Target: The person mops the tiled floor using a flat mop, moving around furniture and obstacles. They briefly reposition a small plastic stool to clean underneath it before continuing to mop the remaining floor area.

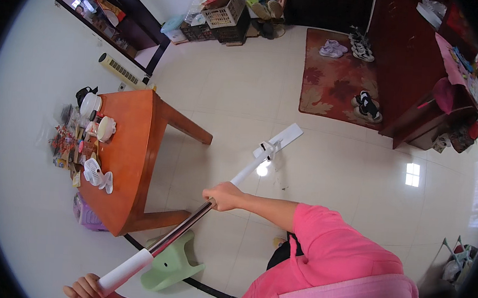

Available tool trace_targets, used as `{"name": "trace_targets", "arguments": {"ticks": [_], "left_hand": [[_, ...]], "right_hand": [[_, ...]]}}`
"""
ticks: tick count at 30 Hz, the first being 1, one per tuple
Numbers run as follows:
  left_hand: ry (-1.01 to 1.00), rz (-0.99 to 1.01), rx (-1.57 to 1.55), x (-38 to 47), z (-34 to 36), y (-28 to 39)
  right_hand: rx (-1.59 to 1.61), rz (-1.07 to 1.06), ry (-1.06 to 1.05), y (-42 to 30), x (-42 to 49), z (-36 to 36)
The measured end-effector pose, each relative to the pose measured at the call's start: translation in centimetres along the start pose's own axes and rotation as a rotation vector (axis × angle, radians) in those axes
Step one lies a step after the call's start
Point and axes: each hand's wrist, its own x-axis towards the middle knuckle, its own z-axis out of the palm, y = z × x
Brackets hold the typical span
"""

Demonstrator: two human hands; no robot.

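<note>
A flat mop with a white and chrome pole slants across the view. My right hand is wrapped around the pole near the middle, where the chrome section meets a white one. At the lower left, my left hand grips the white handle sleeve near the pole's upper end. The mop's white rectangular head appears to lie on the glossy tiled floor, joined to the pole by a bracket. A few small dark specks show on the tiles close to the head.
An orange wooden table stands left, bearing a small white fan, bowls and jars. Below it is a green plastic stool. A red patterned rug holds several shoes. Crates stand at the back; a dark red cabinet stands right.
</note>
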Motion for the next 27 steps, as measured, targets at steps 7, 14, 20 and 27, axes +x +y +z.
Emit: {"name": "trace_targets", "arguments": {"ticks": [7, 14, 20, 27], "left_hand": [[0.001, 0.001, 0.049, 0.3, 3.6, -3.7], [0.442, -0.172, 0.516, 1.0, 13.4, -27.9], [0.142, -0.341, 0.453, 1.3, 19.4, -46.3], [0.022, -0.294, 0.232, 17.1, 14.8, -34.0]], "right_hand": [[-0.097, -0.06, -0.045, 4.5, 2.0, -6.9], [-0.272, 0.107, 0.03, 26.4, 9.0, -21.8], [-0.147, 0.296, 0.596, 43.0, 10.9, -29.6], [0.048, 0.088, 0.951, 27.2, 13.8, -26.2]]}}
